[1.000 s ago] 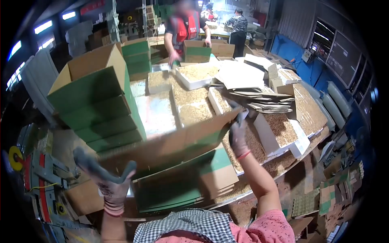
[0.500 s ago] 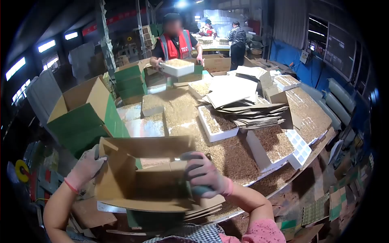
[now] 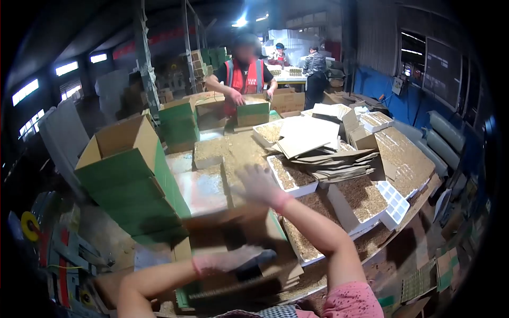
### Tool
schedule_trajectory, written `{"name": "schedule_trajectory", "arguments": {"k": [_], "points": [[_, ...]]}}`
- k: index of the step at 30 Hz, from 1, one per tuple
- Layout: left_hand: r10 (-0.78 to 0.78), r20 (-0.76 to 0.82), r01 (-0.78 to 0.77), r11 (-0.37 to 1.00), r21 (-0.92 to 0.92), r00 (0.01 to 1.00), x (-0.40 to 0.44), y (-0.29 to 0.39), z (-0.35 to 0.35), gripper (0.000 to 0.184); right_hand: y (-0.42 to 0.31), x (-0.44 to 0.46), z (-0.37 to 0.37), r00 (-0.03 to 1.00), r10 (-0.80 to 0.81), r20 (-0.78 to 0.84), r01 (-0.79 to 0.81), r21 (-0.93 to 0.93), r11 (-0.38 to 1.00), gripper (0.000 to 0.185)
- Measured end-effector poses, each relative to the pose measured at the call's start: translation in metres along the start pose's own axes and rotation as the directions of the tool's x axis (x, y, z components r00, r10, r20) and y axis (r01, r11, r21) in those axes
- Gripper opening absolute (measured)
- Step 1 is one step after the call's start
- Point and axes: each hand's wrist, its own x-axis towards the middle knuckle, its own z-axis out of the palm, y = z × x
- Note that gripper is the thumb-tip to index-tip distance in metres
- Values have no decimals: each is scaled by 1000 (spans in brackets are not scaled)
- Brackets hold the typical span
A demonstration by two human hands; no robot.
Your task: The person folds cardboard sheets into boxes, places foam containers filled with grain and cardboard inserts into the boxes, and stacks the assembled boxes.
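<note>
My left hand (image 3: 236,261), in a pale glove with dark fingertips, stretches low across brown cardboard (image 3: 212,233) in front of me, fingers extended and blurred. Motion smears this cardboard, so I cannot tell whether it is an open box or flattened sheets. My right hand (image 3: 259,185), also gloved, is raised above the table with fingers spread and holds nothing. Just right of it lies a white foam tray (image 3: 292,177) filled with brown crumbly material. A stack of green and brown cardboard boxes (image 3: 127,185) stands to my left, its top box open.
Flat cardboard sheets (image 3: 339,164) lie on trays at the right, near a white compartment tray (image 3: 393,201). Across the table, a person in a red vest (image 3: 245,79) has hands at a green box (image 3: 253,112). Machinery (image 3: 58,249) stands at lower left.
Both my hands have left the open box they held up; the left moved right and low, the right moved up. The person opposite lowered the white tray to a green box.
</note>
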Motion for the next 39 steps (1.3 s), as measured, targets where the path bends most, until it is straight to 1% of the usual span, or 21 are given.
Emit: {"name": "schedule_trajectory", "arguments": {"k": [2,3,5,9,10,12,17,19,20,22,23,24,26,27,28,29,31,32,35,37,39], "points": [[242,30,-217,801,558,970,-20,29,15,60,-9,-55,21,960,-130,-248,69,-240,968,74],[-18,-45,46,603,796,999,-28,86,7,71,-16,-76,36,997,2,81,15,-206,979,70],[20,-315,238,613,754,949,-28,63,-7,83,3,-85,63,999,-9,50,-6,291,957,60],[-77,-731,598,637,487,678,-61,-44,-7,93,20,-139,93,898,436,62,-136,981,141,57],[-69,-731,599,628,496,679,-79,-51,-8,93,33,-168,114,944,323,61,-160,944,289,60],[169,-746,382,774,505,644,-113,-57,-10,92,11,-221,161,962,199,185,-230,944,237,67],[229,-867,-300,949,98,442,-149,-93,24,74,-57,-165,-58,982,122,141,-160,973,166,53],[4,-935,-759,586,-285,355,-139,-106,43,62,-91,-134,-72,995,-77,-71,103,550,828,42],[-143,-922,-879,278,-387,361,-137,-113,50,57,-116,-125,-53,954,-246,-171,299,484,823,41],[-188,-942,-346,895,-281,280,-138,-107,52,59,-159,-115,49,780,-583,-229,620,151,770,30],[-210,-945,-33,974,-226,252,-135,-90,52,61,-183,-122,82,769,-631,-103,626,324,710,27],[-269,-934,115,962,-247,238,-126,-53,49,62,-193,-146,77,735,-676,-56,678,56,733,26],[-367,-884,-262,858,-442,289,-134,-72,58,69,-160,-159,55,816,-506,-279,566,558,606,27],[-373,-883,-287,846,-450,284,-143,-81,60,74,-126,-167,10,969,-228,-91,233,629,742,28],[-313,-934,-267,898,-350,174,-142,-93,64,78,-64,-185,8,955,207,211,-282,859,426,38],[-354,-914,-291,869,-400,198,-141,-87,65,73,-2,-213,12,850,521,77,-304,879,366,46],[-350,-915,-260,882,-394,200,-143,-92,68,62,120,-269,20,284,932,-224,-209,934,289,64],[-301,-937,-206,919,-335,178,-143,-102,67,56,196,-287,50,-8,899,-437,-238,874,423,86],[-386,-907,-181,893,-413,166,-130,-91,53,45,270,-314,70,73,972,223,-159,965,-210,78],[-308,-933,-35,947,-320,185,-130,-98,49,42,265,-314,61,92,930,356,-184,924,-335,68],[-393,-899,-57,910,-411,193,-130,-84,44,42,260,-323,68,307,951,-26,2,1000,27,57]]}}
